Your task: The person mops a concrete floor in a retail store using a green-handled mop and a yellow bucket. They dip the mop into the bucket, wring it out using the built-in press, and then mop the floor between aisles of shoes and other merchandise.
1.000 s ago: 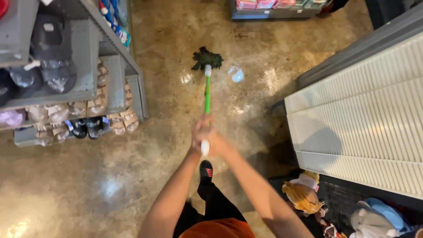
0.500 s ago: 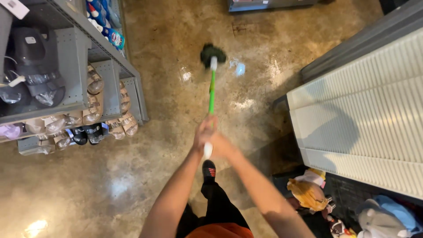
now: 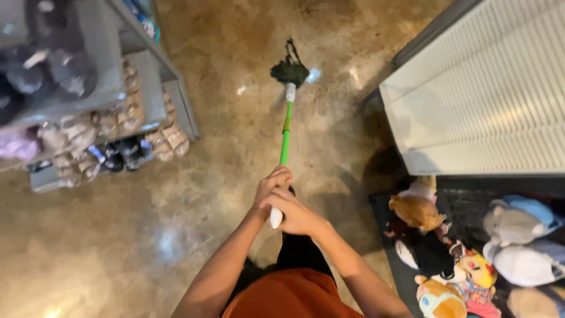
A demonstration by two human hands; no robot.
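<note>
Hands first: right hand point(image 3: 294, 213) wrapped over the white butt end of the mop handle point(image 3: 285, 132), left hand point(image 3: 272, 184) closed round the green shaft just ahead of it, the two touching. Both grips are shut on the handle. Shaft runs away from the body, tilted slightly right, down to the dark mop head point(image 3: 289, 72), which lies on the concrete floor point(image 3: 194, 194) in the aisle, a wet sheen just beside it. Grey shelf unit point(image 3: 141, 88) stands at the floor's left edge; bin of plush toys point(image 3: 453, 247) near right; white slatted panel point(image 3: 482, 100) far right.

Judgement: good mopping here means keeping the head flat, strokes overlapping, and steering clear of the shelf foot and the toy bin.
</note>
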